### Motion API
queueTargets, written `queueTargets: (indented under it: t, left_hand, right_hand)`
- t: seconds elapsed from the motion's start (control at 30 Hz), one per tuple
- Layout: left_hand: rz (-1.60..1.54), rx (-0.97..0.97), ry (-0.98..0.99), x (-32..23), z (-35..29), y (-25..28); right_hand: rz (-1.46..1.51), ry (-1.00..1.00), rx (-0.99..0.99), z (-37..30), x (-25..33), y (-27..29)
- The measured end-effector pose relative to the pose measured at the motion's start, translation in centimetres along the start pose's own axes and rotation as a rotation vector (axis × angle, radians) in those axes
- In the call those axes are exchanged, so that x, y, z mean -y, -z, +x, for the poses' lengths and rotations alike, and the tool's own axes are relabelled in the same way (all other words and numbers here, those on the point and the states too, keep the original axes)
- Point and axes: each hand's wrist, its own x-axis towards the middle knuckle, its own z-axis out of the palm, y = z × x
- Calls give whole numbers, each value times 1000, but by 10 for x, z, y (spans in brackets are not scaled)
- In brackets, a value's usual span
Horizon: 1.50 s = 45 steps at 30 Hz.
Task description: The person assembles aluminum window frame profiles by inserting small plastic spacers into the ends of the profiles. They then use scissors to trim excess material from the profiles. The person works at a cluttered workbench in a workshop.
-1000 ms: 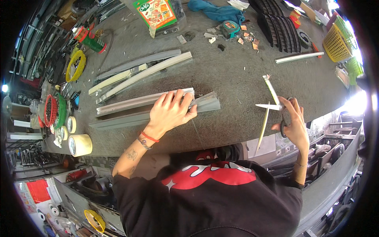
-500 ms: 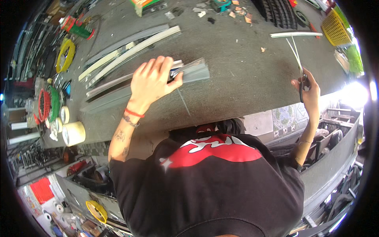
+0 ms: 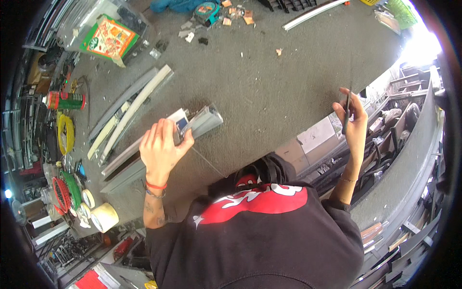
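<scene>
My left hand point(image 3: 161, 147) is closed over a bundle of long, straight profile strips point(image 3: 204, 120) lying on the grey worktable. Its fingers lie across the top and the thumb is on the right side. A small white and dark blue piece point(image 3: 181, 119) shows just beyond the fingers. From beside the thumb, a thin pale strand runs to the table's near edge. Away to the right, my right hand point(image 3: 355, 115) grips scissors by their black handles point(image 3: 346, 111). The blades are seen edge-on and faint, so their spread cannot be told.
More pale strips point(image 3: 137, 106) lie left of the bundle. A clear plastic tub point(image 3: 103, 31), a teal tape measure point(image 3: 207, 12) and scraps are at the back. Tape rolls point(image 3: 104, 217), a yellow coil point(image 3: 65, 134) and a spray can point(image 3: 66, 100) line the left edge. A white strip point(image 3: 313, 14) lies far right.
The view has turned, so the table's things sit at a new slant. The scissors, seen with blades apart near the white strip before, are now edge-on and away from it. My left hand stays on the bundle.
</scene>
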Motion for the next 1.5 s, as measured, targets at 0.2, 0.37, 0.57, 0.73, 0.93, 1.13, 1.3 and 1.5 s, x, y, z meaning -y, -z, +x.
queueTargets:
  t: [0.2, 0.37, 0.57, 0.73, 0.93, 1.13, 1.3, 1.5]
  left_hand:
    - [53, -90, -22, -4, -7, -5]
    - [93, -108, -34, -6, -11, -5]
    - [102, -107, -31, -6, -16, -8]
    - [158, -119, -47, -5, -17, -10]
    - [162, -140, -31, -7, -17, -10]
    - [122, -105, 13, -8, -16, -11]
    - [113, -144, -3, -6, -16, -13]
    - [112, -142, -12, -5, -16, -13]
  right_hand:
    - [-222, 448, 371, 4, 43, -24]
    - [-274, 734, 646, 22, 74, -47]
    - [-322, 788, 775, 46, 83, -60]
    - [-308, 791, 873, 59, 88, -57]
    - [-339, 754, 915, 71, 95, -55]
    - [-314, 769, 951, 70, 102, -63]
    - [-377, 775, 957, 72, 107, -66]
    - [-394, 761, 959, 77, 115, -52]
